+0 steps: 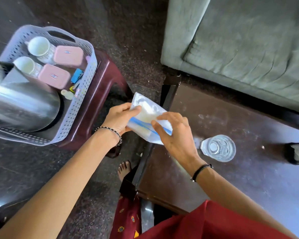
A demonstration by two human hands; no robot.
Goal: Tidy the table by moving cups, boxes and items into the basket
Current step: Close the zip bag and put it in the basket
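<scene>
Fingers (128,107) of the left hand (118,118) are curled round the left edge of a zip-lock pouch (146,112), thumb on top, gripping it firmly. Right hand (175,133) covers the pouch's lower right end, its fingers loosely spread and bent over the far edge and its thumb pressed on the near face, so the end is pinched between them. Pouch is clear plastic with white contents and a blue stripe across it. It is held in the air over the near left corner of the wooden table (248,169), between the table and the stool (100,94). Its long axis runs diagonally, one end pointing up-left toward the basket (86,83), the striped end down-right toward the table. Basket is lavender perforated plastic with a cut-out handle and rests on the maroon plastic stool, left of the table. Contents noted: two white cups (37,46) lying on their sides with mouths facing up toward the camera; two pink lidded boxes (68,55) just beside them; a small blue item (77,75), small yellow pieces and a small pale bottle (67,94) along the right wall; a large steel vessel (21,107) fills the near end. On the table, one clear glass tumbler (218,148) stands upright, near the right hand but apart from it. Grey-green sofa (248,40) stands beyond the table.
</scene>
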